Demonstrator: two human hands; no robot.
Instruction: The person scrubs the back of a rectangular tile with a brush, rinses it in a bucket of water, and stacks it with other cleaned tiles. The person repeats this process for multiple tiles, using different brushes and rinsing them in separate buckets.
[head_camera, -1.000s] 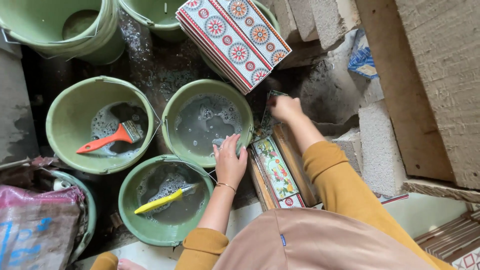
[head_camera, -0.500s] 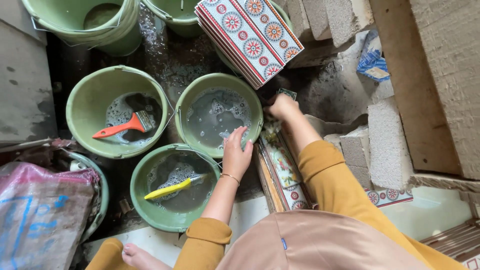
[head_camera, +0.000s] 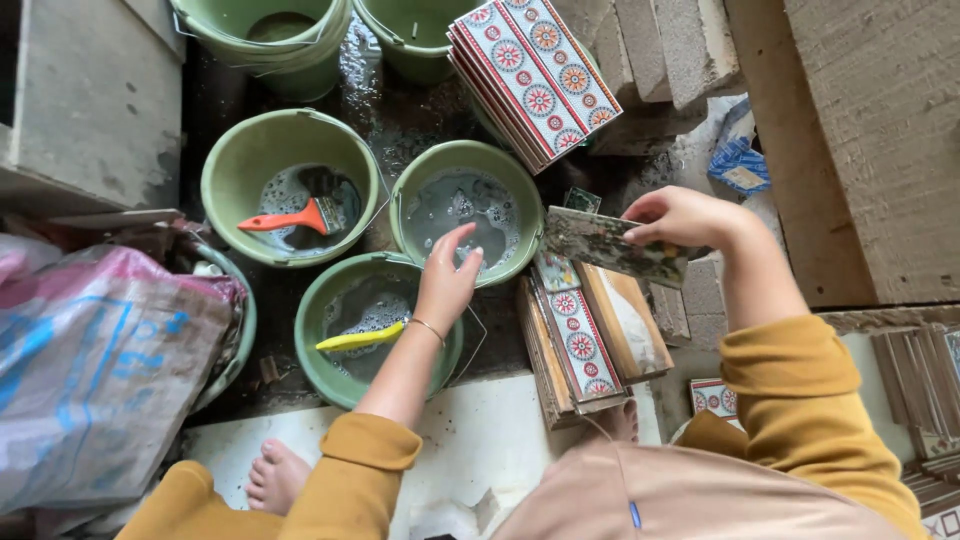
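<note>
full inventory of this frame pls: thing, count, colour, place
Basins: three, green, wet floor centre-left, shallow murky water in each.
Brush: one, orange handle, in the left basin.
Yellow brush: one, in the near basin.
Buckets: two, green, top edge.
Patterned tile stack: one, red, white and blue, leaning at top centre.
Tiles on edge: one row, patterned, below the right hand.
Sack: one, pink and blue plastic, left.
Concrete blocks: several, grey, top right.
Held tile: one, wet, greyish.
Left hand: empty, over the basin rims.
Right hand: gripping the held tile.
Bare foot: one, bottom left.
</note>
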